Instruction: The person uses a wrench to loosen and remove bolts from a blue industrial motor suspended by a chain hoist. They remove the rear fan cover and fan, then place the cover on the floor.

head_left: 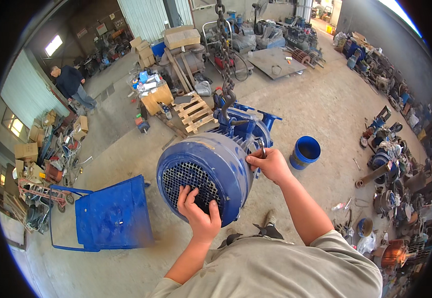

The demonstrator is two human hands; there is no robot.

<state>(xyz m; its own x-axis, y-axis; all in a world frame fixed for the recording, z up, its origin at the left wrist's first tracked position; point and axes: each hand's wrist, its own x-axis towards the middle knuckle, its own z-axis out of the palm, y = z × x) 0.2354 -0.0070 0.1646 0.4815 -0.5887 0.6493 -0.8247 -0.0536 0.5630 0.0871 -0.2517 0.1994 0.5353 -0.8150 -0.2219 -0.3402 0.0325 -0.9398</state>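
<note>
A large blue electric motor (236,144) hangs in front of me from a metal hook (228,102) and a heavy chain (221,42). Its round fan cover, with a mesh grille (188,181), points toward me and to the left. My left hand (200,213) lies against the lower part of this grille, fingers apart and nothing in its grasp. On the motor's right side, my right hand (269,164) is closed in a pinch on a slim wrench-like metal tool (262,147). The tool's far end is beside the motor's fins; what it touches cannot be made out.
A blue bucket (305,152) stands right of the motor. At lower left lies a blue metal cart (114,213). Beyond the motor are a wooden pallet (194,113) and a cluttered wooden box (157,98). Motor parts (390,159) line the right side. Another person (72,84) stands far left.
</note>
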